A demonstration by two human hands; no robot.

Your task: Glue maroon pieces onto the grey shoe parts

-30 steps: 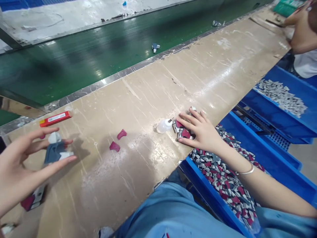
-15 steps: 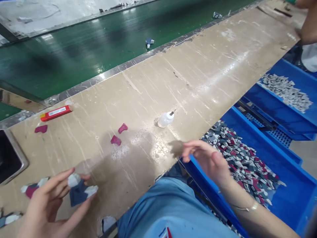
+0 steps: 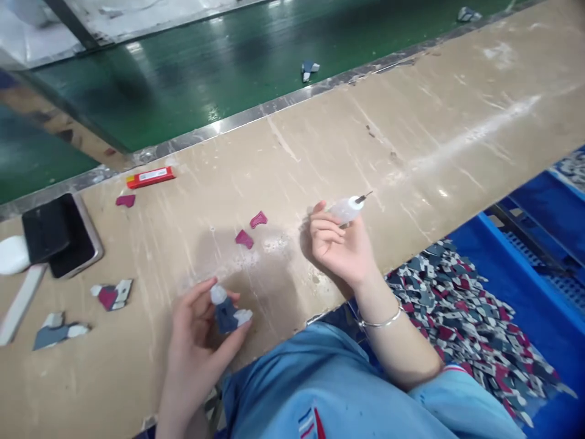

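My left hand (image 3: 198, 332) pinches a blue-grey piece with white ends (image 3: 225, 313) between thumb and fingers, just above the worktable's near edge. My right hand (image 3: 340, 244) has its fingers wrapped round a small clear bottle (image 3: 346, 210) with a white cap and a thin dark needle tip that points up and to the right. Between the hands, a little farther back, two maroon pieces lie on the table: a flat one (image 3: 244, 239) and one with a raised rim (image 3: 258, 219).
A red and yellow box (image 3: 150, 177), a black phone (image 3: 75, 238), a white round object (image 3: 13, 255) and assembled pieces (image 3: 112, 295) lie at left. A green belt (image 3: 183, 91) runs behind. A blue bin (image 3: 543, 329) of pieces stands at right.
My right hand has moved from the table's near edge to the bottle, closed round it and tilted it. My left hand still holds its piece. The view has shifted left.
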